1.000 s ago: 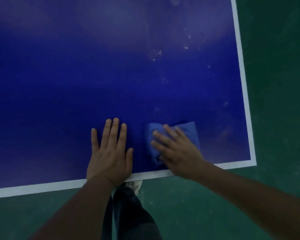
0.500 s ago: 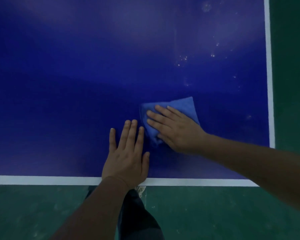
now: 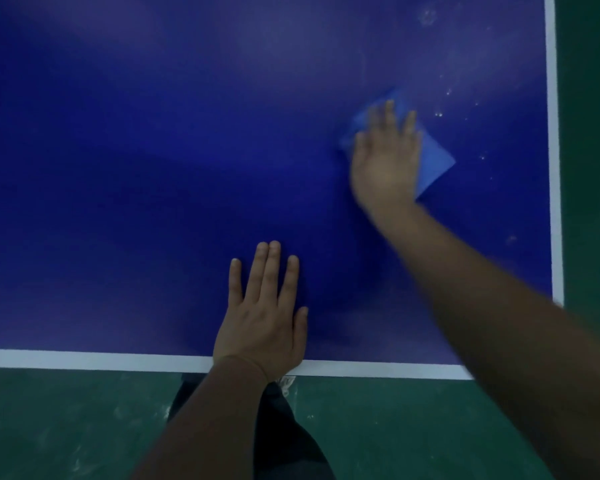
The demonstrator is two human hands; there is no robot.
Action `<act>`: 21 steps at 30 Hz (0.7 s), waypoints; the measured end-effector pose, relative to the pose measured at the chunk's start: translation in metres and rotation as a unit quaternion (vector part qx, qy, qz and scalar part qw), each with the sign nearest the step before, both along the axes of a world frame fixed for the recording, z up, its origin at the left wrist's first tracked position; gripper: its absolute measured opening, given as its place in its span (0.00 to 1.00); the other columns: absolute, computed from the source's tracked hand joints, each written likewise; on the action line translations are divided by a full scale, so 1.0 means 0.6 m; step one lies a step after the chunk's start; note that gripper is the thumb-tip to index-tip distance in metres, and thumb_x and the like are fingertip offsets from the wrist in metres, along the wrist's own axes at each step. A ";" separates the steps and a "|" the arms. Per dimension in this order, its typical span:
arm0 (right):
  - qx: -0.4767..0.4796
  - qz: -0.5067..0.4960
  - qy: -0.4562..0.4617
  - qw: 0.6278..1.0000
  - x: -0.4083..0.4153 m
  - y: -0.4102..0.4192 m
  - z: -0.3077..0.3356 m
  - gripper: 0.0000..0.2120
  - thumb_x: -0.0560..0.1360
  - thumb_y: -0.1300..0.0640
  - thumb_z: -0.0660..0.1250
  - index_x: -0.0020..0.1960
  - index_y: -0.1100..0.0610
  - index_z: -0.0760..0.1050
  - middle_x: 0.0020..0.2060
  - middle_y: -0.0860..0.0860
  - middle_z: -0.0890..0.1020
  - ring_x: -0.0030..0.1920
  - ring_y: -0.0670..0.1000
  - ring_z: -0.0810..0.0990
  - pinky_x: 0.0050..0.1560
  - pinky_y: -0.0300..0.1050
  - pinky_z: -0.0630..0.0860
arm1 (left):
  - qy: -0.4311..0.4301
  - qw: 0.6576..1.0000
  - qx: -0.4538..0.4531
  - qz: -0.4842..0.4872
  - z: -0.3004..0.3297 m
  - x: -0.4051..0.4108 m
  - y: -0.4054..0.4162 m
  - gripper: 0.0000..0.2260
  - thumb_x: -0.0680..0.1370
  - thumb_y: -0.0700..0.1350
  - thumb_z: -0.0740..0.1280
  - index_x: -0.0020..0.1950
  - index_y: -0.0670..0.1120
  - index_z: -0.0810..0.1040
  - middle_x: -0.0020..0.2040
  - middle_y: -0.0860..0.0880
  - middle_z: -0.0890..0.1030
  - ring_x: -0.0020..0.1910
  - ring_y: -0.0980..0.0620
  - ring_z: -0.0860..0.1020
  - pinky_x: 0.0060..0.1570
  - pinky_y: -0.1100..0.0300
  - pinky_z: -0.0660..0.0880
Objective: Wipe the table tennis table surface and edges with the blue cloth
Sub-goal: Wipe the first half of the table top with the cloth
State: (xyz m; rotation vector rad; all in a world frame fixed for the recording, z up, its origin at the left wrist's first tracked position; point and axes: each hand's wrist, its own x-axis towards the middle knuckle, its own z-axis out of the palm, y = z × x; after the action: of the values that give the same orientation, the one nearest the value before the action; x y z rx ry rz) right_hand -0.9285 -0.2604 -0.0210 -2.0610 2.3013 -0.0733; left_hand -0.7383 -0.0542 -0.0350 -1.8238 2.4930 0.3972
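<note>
Our right grip [image 3: 385,157] presses flat-fingered on the blue cloth [image 3: 433,164] — specks [image 3: 440,114] lie just beyond. Left grip [image 3: 262,317] (released, flat) braces on the surface [image 3: 118,168].

- looks like an indoor sports hall or table tennis room
- main evidence: large flat dark-blue table tennis table top [image 3: 153,168] with a white painted boundary line [image 3: 84,358] along the near edge and another up the right edge, the two heading for a corner hidden behind an arm
- below and right of the table: matte green sports-type floor [image 3: 395,427], scuffed with pale marks
- lighting dim, soft glare on the table top
- no walls or other furniture in view
</note>
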 end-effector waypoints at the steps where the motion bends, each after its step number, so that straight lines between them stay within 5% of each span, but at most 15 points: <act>1: -0.016 0.075 0.001 0.997 0.043 0.031 -0.005 0.25 0.83 0.51 0.50 0.79 0.57 0.63 0.78 0.56 0.64 0.77 0.65 0.59 0.75 0.63 0.59 | 0.001 1.000 -0.001 0.001 0.001 0.000 0.001 0.31 0.81 0.56 0.52 0.81 0.41 0.55 0.81 0.37 0.53 0.81 0.39 0.51 0.76 0.34 0.50; 3: 0.004 0.253 -0.012 0.967 0.119 0.093 -0.013 0.25 0.82 0.49 0.50 0.78 0.53 0.64 0.78 0.54 0.65 0.78 0.62 0.60 0.76 0.62 0.58 | 0.005 1.000 -0.004 0.001 0.003 -0.001 0.000 0.31 0.81 0.55 0.53 0.80 0.41 0.56 0.81 0.37 0.55 0.81 0.39 0.52 0.76 0.33 0.50; 5: 0.022 0.296 -0.037 0.954 0.109 0.109 -0.009 0.25 0.82 0.48 0.50 0.77 0.52 0.66 0.77 0.52 0.67 0.78 0.60 0.62 0.76 0.61 0.56 | 0.010 1.000 -0.007 -0.009 0.004 -0.001 -0.001 0.30 0.80 0.54 0.53 0.81 0.44 0.58 0.81 0.39 0.56 0.81 0.38 0.53 0.75 0.33 0.50; 10: -0.004 -0.052 0.036 0.998 -0.207 0.107 -0.023 0.26 0.82 0.52 0.48 0.77 0.61 0.65 0.75 0.61 0.67 0.74 0.68 0.65 0.71 0.65 0.63 | 0.000 1.000 0.004 -0.028 0.006 0.001 -0.005 0.28 0.81 0.55 0.52 0.80 0.47 0.61 0.81 0.40 0.57 0.81 0.36 0.52 0.75 0.31 0.47; 13: 0.003 -0.322 -0.024 0.946 -0.342 0.163 0.004 0.27 0.85 0.48 0.46 0.81 0.56 0.57 0.80 0.55 0.58 0.79 0.63 0.55 0.76 0.61 0.53 | -0.004 1.000 0.009 -0.027 0.006 0.000 -0.005 0.28 0.81 0.55 0.52 0.80 0.47 0.61 0.81 0.40 0.56 0.81 0.36 0.51 0.75 0.31 0.47; 15: -0.015 -0.386 -0.042 0.922 -0.311 0.182 -0.001 0.26 0.86 0.48 0.46 0.81 0.55 0.56 0.81 0.52 0.56 0.80 0.62 0.53 0.76 0.63 0.51 | -0.007 1.000 0.012 -0.027 0.006 0.000 -0.005 0.28 0.81 0.55 0.52 0.80 0.46 0.61 0.81 0.40 0.56 0.81 0.36 0.51 0.75 0.30 0.47; 17: -0.051 -0.285 -0.021 0.957 -0.216 0.203 -0.014 0.26 0.85 0.50 0.46 0.80 0.57 0.59 0.79 0.56 0.61 0.78 0.65 0.58 0.74 0.68 0.55 | -0.016 0.999 0.014 -0.029 0.007 -0.001 -0.005 0.28 0.81 0.55 0.51 0.80 0.46 0.61 0.81 0.39 0.57 0.81 0.36 0.51 0.75 0.30 0.48; 19: -0.047 -0.061 0.000 0.997 -0.108 0.252 -0.026 0.25 0.83 0.51 0.49 0.78 0.56 0.64 0.77 0.57 0.66 0.76 0.66 0.62 0.72 0.70 0.57 | -0.026 0.999 0.010 -0.030 0.009 -0.003 -0.006 0.29 0.81 0.55 0.52 0.80 0.46 0.62 0.81 0.39 0.58 0.80 0.36 0.52 0.74 0.30 0.49; 21: 0.016 0.156 -0.003 0.988 -0.064 0.325 -0.026 0.24 0.83 0.49 0.53 0.78 0.52 0.64 0.78 0.53 0.65 0.78 0.63 0.60 0.74 0.70 0.53 | -0.025 0.999 0.003 -0.025 0.010 -0.003 -0.005 0.29 0.80 0.55 0.52 0.79 0.45 0.63 0.81 0.39 0.58 0.80 0.35 0.53 0.75 0.30 0.49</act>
State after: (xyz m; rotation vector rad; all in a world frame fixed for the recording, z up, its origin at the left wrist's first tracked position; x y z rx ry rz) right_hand -0.9667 -0.0651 -0.0367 -2.3696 1.9324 -0.0302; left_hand -0.7401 -0.0575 -0.0290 -1.7426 2.4955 0.3519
